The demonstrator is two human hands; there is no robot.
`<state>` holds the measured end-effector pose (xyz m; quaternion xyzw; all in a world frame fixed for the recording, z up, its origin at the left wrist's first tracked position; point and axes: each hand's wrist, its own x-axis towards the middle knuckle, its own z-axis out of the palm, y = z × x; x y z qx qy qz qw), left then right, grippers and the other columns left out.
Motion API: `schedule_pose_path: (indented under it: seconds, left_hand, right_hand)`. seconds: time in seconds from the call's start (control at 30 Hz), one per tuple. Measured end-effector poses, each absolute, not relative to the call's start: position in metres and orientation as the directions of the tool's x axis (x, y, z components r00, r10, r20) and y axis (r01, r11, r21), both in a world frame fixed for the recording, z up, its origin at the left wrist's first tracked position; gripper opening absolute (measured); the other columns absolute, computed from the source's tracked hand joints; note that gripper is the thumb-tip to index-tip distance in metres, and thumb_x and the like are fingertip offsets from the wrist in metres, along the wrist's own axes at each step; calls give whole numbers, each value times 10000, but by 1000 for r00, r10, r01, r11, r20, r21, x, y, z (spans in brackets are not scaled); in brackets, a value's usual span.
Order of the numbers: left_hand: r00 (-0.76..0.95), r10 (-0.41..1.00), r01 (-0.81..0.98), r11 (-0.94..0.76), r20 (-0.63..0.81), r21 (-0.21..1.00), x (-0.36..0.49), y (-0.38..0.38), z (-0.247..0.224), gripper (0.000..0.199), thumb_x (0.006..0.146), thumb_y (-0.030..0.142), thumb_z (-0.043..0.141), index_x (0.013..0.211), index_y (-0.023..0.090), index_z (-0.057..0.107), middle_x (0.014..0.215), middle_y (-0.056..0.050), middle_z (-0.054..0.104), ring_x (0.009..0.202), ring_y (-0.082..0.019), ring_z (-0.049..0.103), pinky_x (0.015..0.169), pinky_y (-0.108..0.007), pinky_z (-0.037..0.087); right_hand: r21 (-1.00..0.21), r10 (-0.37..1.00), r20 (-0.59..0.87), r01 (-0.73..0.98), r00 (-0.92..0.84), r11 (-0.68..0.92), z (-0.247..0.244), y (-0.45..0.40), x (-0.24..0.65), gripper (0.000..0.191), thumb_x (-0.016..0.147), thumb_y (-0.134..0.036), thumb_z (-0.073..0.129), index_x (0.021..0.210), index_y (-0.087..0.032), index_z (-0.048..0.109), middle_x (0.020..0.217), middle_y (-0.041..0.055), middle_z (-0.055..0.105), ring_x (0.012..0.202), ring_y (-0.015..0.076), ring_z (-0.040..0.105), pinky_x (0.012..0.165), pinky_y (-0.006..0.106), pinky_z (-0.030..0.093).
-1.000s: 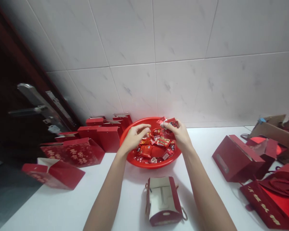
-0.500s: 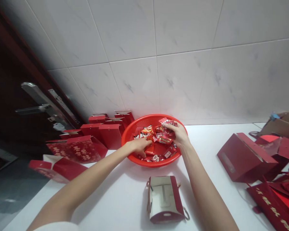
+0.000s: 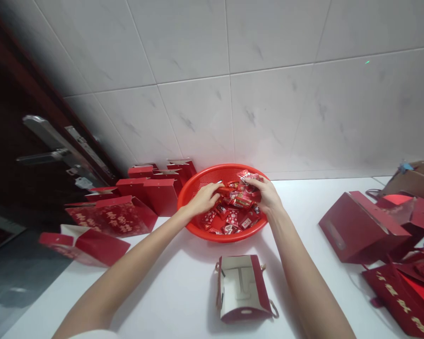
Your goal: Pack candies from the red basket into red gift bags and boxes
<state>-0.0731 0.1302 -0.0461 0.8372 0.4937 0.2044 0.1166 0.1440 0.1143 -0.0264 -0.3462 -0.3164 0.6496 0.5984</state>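
Observation:
A red plastic basket (image 3: pixel 183 200) with mesh walls stands against the tiled wall, and several wrapped candies (image 3: pixel 233 217) lie in it. My left hand (image 3: pixel 205 197) reaches in over its left side, fingers closed on a red-wrapped candy (image 3: pixel 226 189). At the right side, my right hand (image 3: pixel 266 194) grips a few red-and-white wrapped candies (image 3: pixel 247 176) between thumb and fingers. Nearer me, a dark red gift box (image 3: pixel 245 287) with a pale inside lies open, with cord loops at its sides.
Several red gift boxes (image 3: pixel 127 212) stand at the left, near a dark door with a metal handle (image 3: pixel 44 157). On the right of the white table (image 3: pixel 162 287) are more red boxes (image 3: pixel 360 228), a dark red bag (image 3: pixel 399 301) and a cardboard box (image 3: pixel 392 183).
My left hand has lifted from the candies at the basket's front left, moved slightly up, and now holds a red-wrapped candy. My right hand keeps its candies near the same place.

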Motion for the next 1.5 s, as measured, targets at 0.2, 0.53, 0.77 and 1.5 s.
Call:
schedule_pose_path:
  seconds: [0.2,0.53,0.77,1.5]
  left_hand:
    - [427,873,796,-487,237,361,-76,132,-47,368,923,174,448,1237,167,640,1239,-127,649,1165,-248,618,1045,-391,463]
    - [816,547,578,-751,-187,321,-54,112,-34,571,766,352,745,1314,225,645,1345,-128,603,1198,-319,594,1020,-387,460]
    - [781,551,609,-777,-294,161,-38,126,-51,537,766,346,737,1290,252,666,1302,-119,601,953,-279,676,776,-322,523]
    - [551,831,595,-457,79,662,-49,155,-51,360,878,241,521,1209,158,636,1286,-111,685,1153,-232,645,1025,-362,484]
  right_hand:
    - [-816,997,-67,-573,-33,-74,-31,115,145,260,475,-247,868,643,-198,676,632,0,701,590,164,624,592,305,537]
    - [-864,999,-29,-503,19,-16,-37,117,143,267,480,-268,881,636,-201,675,588,-3,685,537,148,586,494,264,453]
    - [-847,999,-35,-531,24,-17,-38,117,144,278,460,-262,892,629,-197,680,585,-1,688,533,147,586,498,265,463]
    - [-826,998,-39,-563,50,-4,-39,119,144,297,462,-254,879,641,-205,648,599,-11,681,564,159,613,511,277,497]
